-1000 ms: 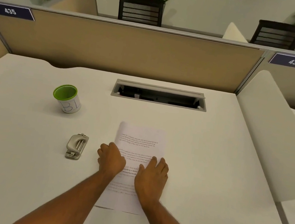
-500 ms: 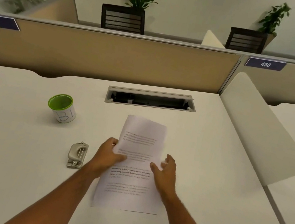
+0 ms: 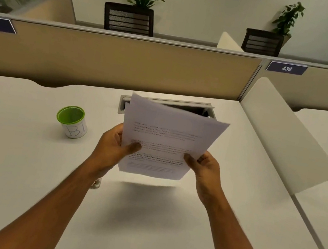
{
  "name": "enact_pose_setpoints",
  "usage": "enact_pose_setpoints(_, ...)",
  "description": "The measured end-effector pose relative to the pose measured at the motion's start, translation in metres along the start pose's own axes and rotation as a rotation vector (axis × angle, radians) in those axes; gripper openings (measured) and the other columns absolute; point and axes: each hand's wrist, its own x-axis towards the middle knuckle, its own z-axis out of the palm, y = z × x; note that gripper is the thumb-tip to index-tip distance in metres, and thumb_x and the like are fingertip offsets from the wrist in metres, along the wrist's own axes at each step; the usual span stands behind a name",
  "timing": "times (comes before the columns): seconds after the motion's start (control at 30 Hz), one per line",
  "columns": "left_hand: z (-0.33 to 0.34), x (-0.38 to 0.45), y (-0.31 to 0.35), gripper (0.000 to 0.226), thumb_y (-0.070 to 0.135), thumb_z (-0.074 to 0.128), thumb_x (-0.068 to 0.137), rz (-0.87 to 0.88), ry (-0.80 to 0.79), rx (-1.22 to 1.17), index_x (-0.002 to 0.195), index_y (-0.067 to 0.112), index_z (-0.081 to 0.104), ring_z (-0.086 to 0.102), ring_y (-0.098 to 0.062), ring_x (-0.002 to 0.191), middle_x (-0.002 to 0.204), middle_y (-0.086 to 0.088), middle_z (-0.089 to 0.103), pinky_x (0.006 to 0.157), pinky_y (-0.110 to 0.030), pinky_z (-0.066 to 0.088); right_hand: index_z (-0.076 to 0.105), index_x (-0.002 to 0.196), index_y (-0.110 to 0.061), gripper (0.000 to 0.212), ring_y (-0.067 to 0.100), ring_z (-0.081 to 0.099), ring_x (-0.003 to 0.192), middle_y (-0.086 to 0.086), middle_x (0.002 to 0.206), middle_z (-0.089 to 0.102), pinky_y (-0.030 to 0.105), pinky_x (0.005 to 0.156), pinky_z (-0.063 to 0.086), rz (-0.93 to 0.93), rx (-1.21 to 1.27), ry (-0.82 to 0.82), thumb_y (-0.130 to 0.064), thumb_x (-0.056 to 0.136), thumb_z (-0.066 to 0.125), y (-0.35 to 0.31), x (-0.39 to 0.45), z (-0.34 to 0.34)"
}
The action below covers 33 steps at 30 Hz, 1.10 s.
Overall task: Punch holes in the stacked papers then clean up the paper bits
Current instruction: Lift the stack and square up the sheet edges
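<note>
A stack of printed white papers [image 3: 165, 137] is lifted off the white desk [image 3: 11, 164] and held tilted, its lower edge in the air above its shadow. My left hand [image 3: 113, 148] grips the stack's left edge, thumb on the front. My right hand [image 3: 205, 168] grips the lower right edge in the same way. The metal hole punch [image 3: 96, 183] lies on the desk below my left wrist, almost wholly hidden; only a small corner shows.
A white cup with a green rim [image 3: 72, 121] stands on the desk to the left. A cable slot [image 3: 168, 103] sits behind the papers. A beige partition [image 3: 115, 61] closes the back, and a white side divider [image 3: 282, 135] bounds the right.
The papers lay flat on the desk under my hands; both hands took hold of their sides and raised the stack, tilting it up. My left arm now hides the hole punch.
</note>
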Motion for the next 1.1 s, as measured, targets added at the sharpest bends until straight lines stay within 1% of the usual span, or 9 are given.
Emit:
enact_pose_setpoints(0.27, 0.005, -0.014, -0.049, 0.038, 0.014, 0.070, 0.089, -0.116, -0.029, 0.040, 0.113, 0.043, 0.062, 0.069, -0.014, 0.101, 0.107, 0.021, 0.073, 0.090, -0.039, 0.056, 0.072, 0.111, -0.041, 0.037, 0.014, 0.071, 0.104, -0.008, 0.114, 0.076, 0.023, 0.083, 0.059, 0.046, -0.126, 0.029, -0.009, 0.093, 0.069, 0.025, -0.026, 0.005)
enact_pose_setpoints(0.4, 0.005, -0.008, -0.043, 0.033, 0.024, 0.070, 0.089, -0.096, 0.006, 0.046, 0.105, 0.053, 0.064, 0.071, -0.011, 0.092, 0.104, 0.026, 0.072, 0.082, -0.024, 0.056, 0.072, 0.107, -0.045, 0.029, 0.010, 0.072, 0.098, -0.013, 0.108, 0.077, 0.020, 0.074, 0.059, 0.019, -0.188, 0.052, -0.019, 0.093, 0.067, 0.018, -0.021, 0.008)
enact_pose_setpoints(0.47, 0.004, -0.004, -0.040, 0.032, 0.027, 0.070, 0.088, -0.071, -0.008, 0.022, 0.105, 0.055, 0.064, 0.070, -0.006, 0.097, 0.107, 0.024, 0.072, 0.077, -0.021, 0.058, 0.071, 0.107, -0.045, 0.027, 0.009, 0.072, 0.096, -0.015, 0.106, 0.077, 0.019, 0.071, 0.059, 0.013, -0.199, 0.062, -0.025, 0.091, 0.067, 0.014, -0.019, 0.008)
enact_pose_setpoints(0.63, 0.010, -0.009, -0.054, 0.032, 0.021, 0.070, 0.089, -0.093, -0.032, 0.010, 0.107, 0.048, 0.067, 0.071, -0.011, 0.100, 0.109, 0.018, 0.074, 0.084, -0.031, 0.061, 0.071, 0.111, -0.046, 0.034, 0.009, 0.072, 0.103, -0.014, 0.112, 0.076, 0.019, 0.079, 0.059, 0.081, -0.210, 0.000, -0.019, 0.092, 0.070, 0.030, -0.026, -0.001)
enact_pose_setpoints(0.73, 0.016, -0.007, -0.056, 0.031, 0.024, 0.068, 0.091, -0.086, 0.026, -0.015, 0.101, 0.053, 0.068, 0.071, -0.006, 0.095, 0.105, 0.019, 0.075, 0.078, -0.025, 0.061, 0.069, 0.111, -0.044, 0.030, 0.011, 0.069, 0.109, -0.016, 0.113, 0.075, 0.026, 0.088, 0.057, 0.143, -0.262, 0.065, -0.025, 0.089, 0.075, 0.050, -0.034, -0.009)
enact_pose_setpoints(0.83, 0.020, 0.000, -0.053, 0.023, 0.023, 0.069, 0.090, -0.102, 0.103, -0.107, 0.102, 0.043, 0.070, 0.072, -0.013, 0.091, 0.103, 0.013, 0.076, 0.079, -0.031, 0.061, 0.068, 0.115, -0.036, 0.037, 0.018, 0.065, 0.119, -0.008, 0.120, 0.074, 0.029, 0.094, 0.054, 0.192, -0.110, 0.158, -0.034, 0.081, 0.083, 0.059, -0.040, -0.016)
enact_pose_setpoints(0.97, 0.033, 0.003, -0.049, 0.025, 0.013, 0.070, 0.088, -0.172, 0.138, -0.369, 0.110, 0.024, 0.069, 0.071, -0.025, 0.100, 0.110, -0.001, 0.076, 0.086, -0.043, 0.059, 0.065, 0.130, -0.031, 0.047, 0.022, 0.058, 0.131, 0.005, 0.138, 0.064, 0.023, 0.099, 0.050, 0.219, 0.257, -0.102, -0.020, 0.087, 0.079, 0.064, -0.045, -0.005)
enact_pose_setpoints(1.03, 0.040, 0.000, -0.051, 0.034, 0.013, 0.070, 0.085, -0.198, 0.124, -0.488, 0.118, 0.021, 0.066, 0.070, -0.026, 0.104, 0.115, -0.007, 0.073, 0.087, -0.044, 0.059, 0.059, 0.137, -0.024, 0.051, 0.026, 0.055, 0.133, 0.012, 0.143, 0.060, 0.033, 0.106, 0.048, 0.189, 0.306, -0.131, -0.010, 0.091, 0.073, 0.064, -0.039, 0.004)
enact_pose_setpoints(1.1, 0.042, -0.003, -0.055, 0.045, 0.015, 0.071, 0.083, -0.223, 0.115, -0.551, 0.126, 0.022, 0.061, 0.069, -0.026, 0.109, 0.119, -0.009, 0.072, 0.088, -0.046, 0.058, 0.060, 0.136, -0.019, 0.049, 0.031, 0.058, 0.129, 0.017, 0.139, 0.061, 0.042, 0.105, 0.050, 0.166, 0.327, -0.047, -0.004, 0.090, 0.072, 0.058, -0.031, 0.010)
